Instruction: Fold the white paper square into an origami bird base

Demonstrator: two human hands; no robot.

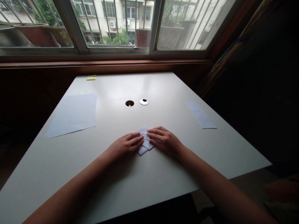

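Observation:
A small piece of folded white paper [146, 143] lies on the white table, near its front middle. Several creased layers and pointed corners show between my hands. My left hand [126, 143] grips its left side, fingers close together and their tips on the upper folds. From the right, my right hand [164, 140] holds the opposite edge, its fingertips close to those of the left. Both thumbs are hidden beneath the hands, as are parts of the paper's outer edges.
Larger white sheets [74, 113] lie at the left of the table [163, 177], a narrow paper strip [201, 115] at the right. Behind the hands are a round hole [130, 103] and a metal ring cover [144, 101]. A yellow pad [91, 77] sits by the far edge, below the window.

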